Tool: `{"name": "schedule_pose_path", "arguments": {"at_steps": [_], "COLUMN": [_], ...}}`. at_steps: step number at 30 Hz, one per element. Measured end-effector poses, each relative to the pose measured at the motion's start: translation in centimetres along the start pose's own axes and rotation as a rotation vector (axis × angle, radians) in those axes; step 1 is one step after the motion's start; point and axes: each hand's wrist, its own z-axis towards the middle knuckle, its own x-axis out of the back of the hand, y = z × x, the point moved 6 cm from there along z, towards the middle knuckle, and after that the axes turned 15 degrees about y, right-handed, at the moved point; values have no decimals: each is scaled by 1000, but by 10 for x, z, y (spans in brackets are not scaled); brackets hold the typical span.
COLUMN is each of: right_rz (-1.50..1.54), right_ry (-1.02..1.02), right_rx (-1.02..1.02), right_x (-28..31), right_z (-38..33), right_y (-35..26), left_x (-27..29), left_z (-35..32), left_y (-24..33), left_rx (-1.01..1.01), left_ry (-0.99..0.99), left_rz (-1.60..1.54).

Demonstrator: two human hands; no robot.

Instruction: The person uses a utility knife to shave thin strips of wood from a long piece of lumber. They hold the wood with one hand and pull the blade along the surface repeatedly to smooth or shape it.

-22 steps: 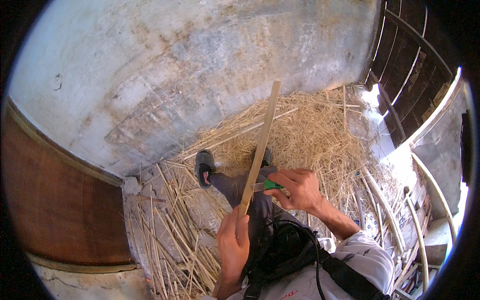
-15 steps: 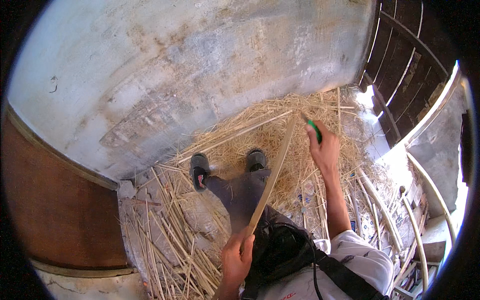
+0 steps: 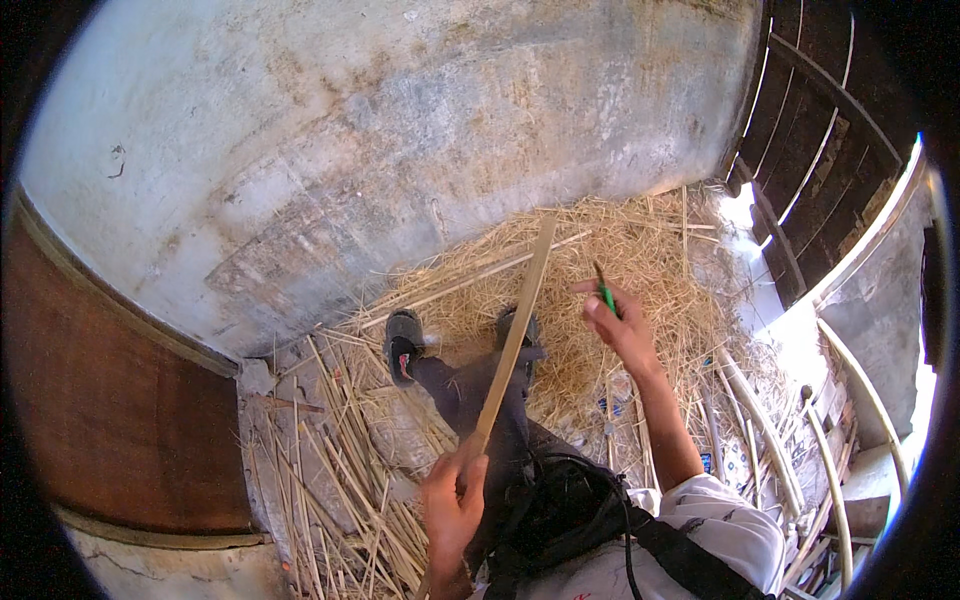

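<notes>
My left hand (image 3: pixel 453 495) is closed round the lower end of a long flat bamboo strip (image 3: pixel 515 335), which slants up and away over my legs. In my right hand (image 3: pixel 625 330) is a knife with a green handle (image 3: pixel 608 297), its narrow dark blade pointing up and away. The knife is apart from the strip, to its right. One finger of the right hand stretches toward the strip without touching it. Shavings (image 3: pixel 580 380) in a thick pale layer cover the floor beneath both hands.
Many thin split strips (image 3: pixel 340 470) lie in a loose heap at my left. A stained wall (image 3: pixel 420 130) rises ahead, and a brown panel (image 3: pixel 120 390) is at the left. Thicker poles (image 3: pixel 765 430) lie at the right, near a dark slatted wooden panel (image 3: pixel 820 130).
My left hand and the bamboo strip have shifted left, and the strip stands steeper. My right hand has drawn back nearer to me with the knife, leaving the strip's far end.
</notes>
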Motion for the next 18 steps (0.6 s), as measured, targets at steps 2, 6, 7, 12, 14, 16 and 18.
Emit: {"name": "schedule_pose_path", "arguments": {"at_steps": [2, 6, 7, 12, 14, 16, 18], "right_rz": [101, 214, 220, 358, 388, 439, 442], "right_ry": [-77, -172, -182, -201, -216, -236, -223], "right_rx": [-26, -80, -92, -119, -136, -166, -173], "right_x": [-13, -32, -35, -45, -48, -49, -49], "right_z": [-11, -25, -27, -29, -29, -31, -30], "right_y": [-15, -41, -44, -41, -44, -49, -49], "left_x": [-3, -5, -6, -2, 1, 1, 1], "left_z": [3, 5, 6, 9, 10, 10, 12], "left_y": [3, 9, 10, 12, 11, 8, 7], "left_rx": [-8, -72, -89, -57, -96, -174, -217], "left_ry": [-9, -5, -1, -3, 37, 100, 101], "left_rz": [-13, 9, 10, 25, 8, -30, -13]}}
